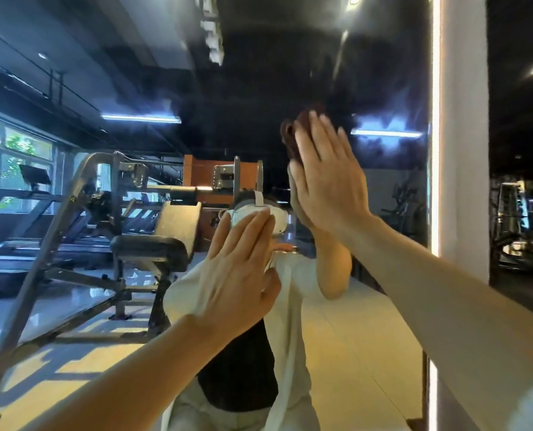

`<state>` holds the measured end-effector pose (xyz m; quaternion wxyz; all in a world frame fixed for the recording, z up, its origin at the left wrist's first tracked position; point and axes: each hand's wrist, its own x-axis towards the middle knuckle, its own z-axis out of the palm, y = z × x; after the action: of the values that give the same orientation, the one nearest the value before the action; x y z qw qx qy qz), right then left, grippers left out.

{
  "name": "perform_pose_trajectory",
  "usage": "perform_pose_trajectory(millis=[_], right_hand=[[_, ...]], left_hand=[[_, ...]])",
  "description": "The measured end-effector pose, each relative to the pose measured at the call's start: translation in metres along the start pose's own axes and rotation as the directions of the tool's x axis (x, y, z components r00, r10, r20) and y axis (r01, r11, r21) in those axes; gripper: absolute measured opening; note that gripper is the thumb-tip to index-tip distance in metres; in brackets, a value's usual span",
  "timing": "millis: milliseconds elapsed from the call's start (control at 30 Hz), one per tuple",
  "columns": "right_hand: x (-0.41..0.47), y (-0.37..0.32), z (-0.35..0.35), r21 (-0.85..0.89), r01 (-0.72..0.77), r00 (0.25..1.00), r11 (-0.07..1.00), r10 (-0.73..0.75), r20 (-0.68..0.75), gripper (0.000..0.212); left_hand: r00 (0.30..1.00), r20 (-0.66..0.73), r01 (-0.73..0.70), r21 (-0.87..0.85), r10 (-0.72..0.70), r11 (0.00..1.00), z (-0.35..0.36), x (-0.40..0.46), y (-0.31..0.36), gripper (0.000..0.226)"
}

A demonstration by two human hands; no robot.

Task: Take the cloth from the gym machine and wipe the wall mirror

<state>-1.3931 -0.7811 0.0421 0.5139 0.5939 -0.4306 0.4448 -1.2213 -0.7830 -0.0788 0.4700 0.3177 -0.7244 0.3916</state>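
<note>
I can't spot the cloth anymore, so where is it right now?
In the head view, the dark cloth is upper right of centre, pressed flat against the mirror under the right hand, above the left hand.

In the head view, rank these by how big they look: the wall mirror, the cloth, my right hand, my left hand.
1. wall mirror
2. right hand and left hand: alike, unranked
3. cloth, mostly hidden behind the right hand
</note>
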Motion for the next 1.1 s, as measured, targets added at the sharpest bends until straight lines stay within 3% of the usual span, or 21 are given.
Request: perform_pose_trajectory(millis=[100, 400, 567, 667, 733, 800, 967, 1100], right_hand=[[-0.005, -0.004, 0.003, 0.023, -0.064, 0.997, 0.998, 0.065, -0.042, 0.051], [-0.215, -0.004, 0.003, 0.017, 0.012, 0.996, 1.0, -0.014, 0.091, 0.051], [-0.196, 0.003, -0.002, 0.041, 0.087, 0.989, 0.995, -0.091, 0.116, 0.048], [-0.131, -0.004, 0.002, 0.094, -0.07, 0.997, 0.993, 0.068, 0.028, 0.051], [-0.095, -0.021, 0.004, 0.16, -0.244, 0.968, 0.957, 0.251, -0.028, 0.052], [-0.087, -0.042, 0.009, 0.168, -0.322, 0.94, 0.932, 0.336, -0.064, 0.052], [-0.177, -0.085, 0.018, 0.148, -0.031, 0.998, 0.988, 0.023, 0.057, 0.052], [-0.254, -0.086, 0.016, 0.097, 0.225, 0.949, 0.97, -0.241, 0.204, 0.054]], left_hand=[[1.0, -0.013, 0.018, -0.018, -0.018, 1.0, 0.004, 0.0, 0.008, 0.076], [1.0, 0.007, -0.006, -0.082, 0.006, 0.997, 0.021, -0.05, 0.028, 0.066], [0.999, 0.051, 0.016, -0.095, -0.011, 0.995, 0.014, -0.074, 0.027, 0.072], [0.997, 0.065, 0.054, -0.084, -0.049, 0.995, 0.009, -0.081, 0.015, 0.075], [0.993, 0.077, 0.094, -0.074, -0.089, 0.993, 0.007, -0.089, 0.007, 0.078], [0.989, 0.076, 0.13, -0.048, -0.126, 0.99, 0.006, -0.1, 0.0, 0.079], [0.988, 0.079, 0.135, -0.039, -0.132, 0.99, 0.014, -0.127, -0.003, 0.075], [0.994, 0.064, 0.092, -0.021, -0.091, 0.995, 0.013, -0.13, -0.002, 0.072]])
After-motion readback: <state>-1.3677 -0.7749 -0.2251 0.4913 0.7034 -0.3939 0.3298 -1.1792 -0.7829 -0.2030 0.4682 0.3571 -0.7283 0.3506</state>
